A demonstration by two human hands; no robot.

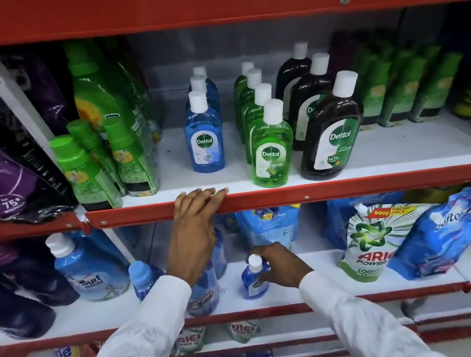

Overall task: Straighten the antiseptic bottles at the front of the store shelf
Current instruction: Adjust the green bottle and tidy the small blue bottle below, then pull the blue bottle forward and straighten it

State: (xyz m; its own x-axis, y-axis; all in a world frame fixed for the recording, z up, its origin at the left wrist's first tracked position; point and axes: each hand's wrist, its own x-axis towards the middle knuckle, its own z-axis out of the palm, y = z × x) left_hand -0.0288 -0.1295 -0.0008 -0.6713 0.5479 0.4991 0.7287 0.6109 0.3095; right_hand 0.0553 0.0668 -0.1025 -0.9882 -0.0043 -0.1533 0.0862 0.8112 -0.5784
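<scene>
Landmark: the red shelf lip (292, 195), which fronts the white shelf (393, 150) carrying the antiseptic bottles.

Above the lip, largest first: the dark brown bottle (330, 129) stands foremost in its file, close behind the lip; beside it the green bottle (269, 149) heads its own file, equally far forward; the blue bottle (204, 135) leads a third file but sits noticeably farther back from the lip — I read that row as the one out of line.

On the lip: my left hand (196, 233) rests with fingers (215, 194) extended and close together, curled over the edge, gripping nothing.

Below the lip, on the lower shelf: my right hand (279, 265) closes around a small blue bottle (255, 280), thumb and fingers wrapped about its body just under the white cap; the bottle leans slightly.

Step in hand, as I judge it — retrieving a stray blue antiseptic from the wrong shelf. The next move calls for lifting it clear of the lip and setting it upright, label outward, ahead of the blue file, level with the green and brown fronts.
</scene>
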